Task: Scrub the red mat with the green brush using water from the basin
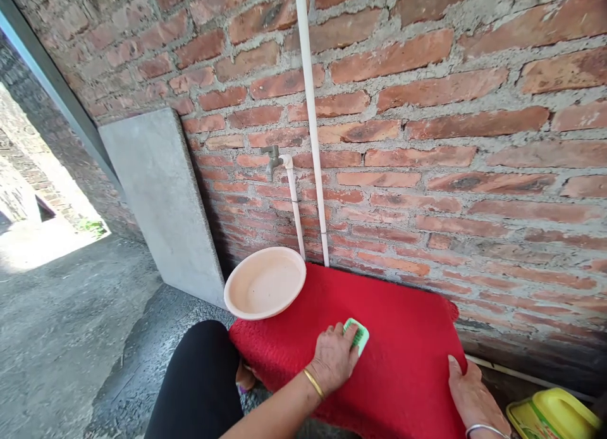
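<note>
A red cloth (403,325) with a fuzzy edge lies spread over a low surface in front of me. My left hand (332,357), with a gold bangle at the wrist, is closed around a small light-green scrub brush (358,339) on the middle of the cloth. At the cloth's right edge is my right hand (477,395), wearing a silver bangle. Its thumb lies over the edge and the other fingers are on the outer side, partly hidden, so the cloth's border is pinched there.
A pale pink basin (265,284) stands on the cloth's far left corner, below a tap (271,162) on a white pipe (310,110). Behind is a brick wall (417,123). A grey slab (156,198) leans at left. A yellow container (552,415) sits lower right.
</note>
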`<act>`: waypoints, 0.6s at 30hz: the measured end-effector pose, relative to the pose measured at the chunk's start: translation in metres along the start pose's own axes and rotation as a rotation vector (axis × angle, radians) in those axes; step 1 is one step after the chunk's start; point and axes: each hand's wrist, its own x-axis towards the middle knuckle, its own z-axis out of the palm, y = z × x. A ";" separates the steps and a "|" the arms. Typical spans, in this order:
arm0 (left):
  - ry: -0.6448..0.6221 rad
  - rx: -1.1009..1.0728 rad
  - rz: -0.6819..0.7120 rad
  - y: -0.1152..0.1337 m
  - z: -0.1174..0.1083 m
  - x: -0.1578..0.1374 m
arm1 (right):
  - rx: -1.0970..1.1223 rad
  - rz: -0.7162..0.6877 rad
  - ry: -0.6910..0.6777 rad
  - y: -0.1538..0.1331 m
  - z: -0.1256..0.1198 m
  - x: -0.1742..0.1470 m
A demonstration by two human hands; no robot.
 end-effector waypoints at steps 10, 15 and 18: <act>0.053 0.166 -0.274 -0.061 -0.011 0.002 | 0.024 -0.013 -0.005 0.001 0.002 0.005; -0.026 -0.010 0.087 0.016 0.010 -0.013 | 0.011 -0.043 0.020 0.006 0.004 0.007; -0.036 -0.045 0.112 0.019 0.008 -0.016 | 0.009 -0.056 0.020 0.008 0.006 0.009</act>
